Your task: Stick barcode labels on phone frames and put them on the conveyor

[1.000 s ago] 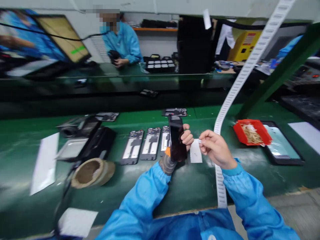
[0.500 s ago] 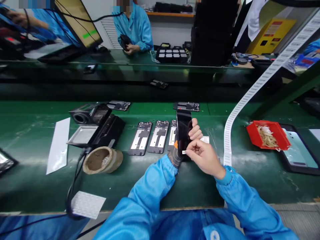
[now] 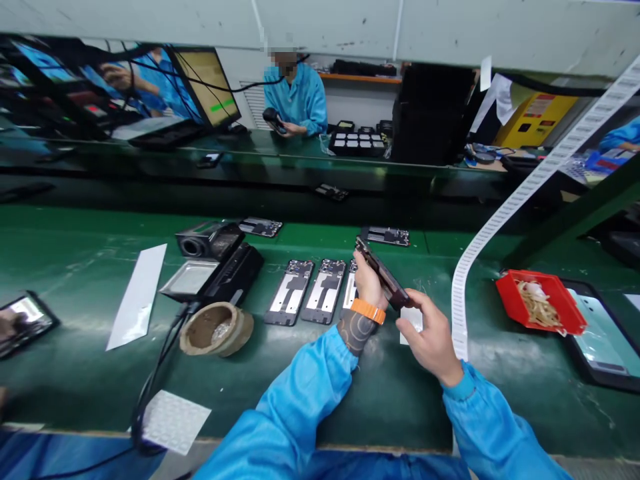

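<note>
My left hand is closed around a dark smartphone, turned edge-on and tilted down to the right. An orange watch band circles that wrist. At the phone's lower end is my right hand, thumb and index finger apart; the index fingertip is at the phone's edge, but I cannot tell whether it touches. Below the right fingers lies a small white paper. Left of the phone, opened phone bodies with bare boards lie in a row: one, another and a third, partly hidden by my left hand.
A strip of printed labels hangs down to the bench on the right, near a red bin of rubber bands. Left stand a black device and a round clay-coloured pot. A co-worker sits across the bench.
The phone has turned from screen-facing to edge-on. My right fingers have parted from their pinch on a small white label at its lower end. The view has tilted up and left.
</note>
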Available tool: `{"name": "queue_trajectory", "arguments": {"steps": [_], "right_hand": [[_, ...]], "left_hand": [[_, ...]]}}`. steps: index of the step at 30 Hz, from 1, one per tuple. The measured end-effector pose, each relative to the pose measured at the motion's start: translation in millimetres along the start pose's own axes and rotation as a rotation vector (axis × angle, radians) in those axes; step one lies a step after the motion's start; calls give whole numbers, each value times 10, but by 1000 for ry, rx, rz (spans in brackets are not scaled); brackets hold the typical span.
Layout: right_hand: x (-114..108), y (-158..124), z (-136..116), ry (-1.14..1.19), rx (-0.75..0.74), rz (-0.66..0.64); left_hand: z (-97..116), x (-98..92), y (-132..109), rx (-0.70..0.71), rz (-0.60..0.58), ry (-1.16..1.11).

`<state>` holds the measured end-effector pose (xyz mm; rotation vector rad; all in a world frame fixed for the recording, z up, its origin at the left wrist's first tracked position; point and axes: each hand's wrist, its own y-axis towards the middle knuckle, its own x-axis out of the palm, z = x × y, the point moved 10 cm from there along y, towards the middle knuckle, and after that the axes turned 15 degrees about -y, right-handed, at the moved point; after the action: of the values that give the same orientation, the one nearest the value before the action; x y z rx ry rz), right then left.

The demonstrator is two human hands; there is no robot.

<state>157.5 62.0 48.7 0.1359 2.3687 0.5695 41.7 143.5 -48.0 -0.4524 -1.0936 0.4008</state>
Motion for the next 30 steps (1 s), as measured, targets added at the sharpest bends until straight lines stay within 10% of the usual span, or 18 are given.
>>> {"name": "queue_trajectory", "arguments": {"steps": [4,11,30], "right_hand": [[-65,92,577,192,297,19],[-204,209,1220,645,562,-35],[-392,133,1420,528,598,114]], "left_hand": [[200,153,-35,165,-68,-41],[264,440,-91,-242,-388,314],[63,314,-276,-510,-748,860]]}}
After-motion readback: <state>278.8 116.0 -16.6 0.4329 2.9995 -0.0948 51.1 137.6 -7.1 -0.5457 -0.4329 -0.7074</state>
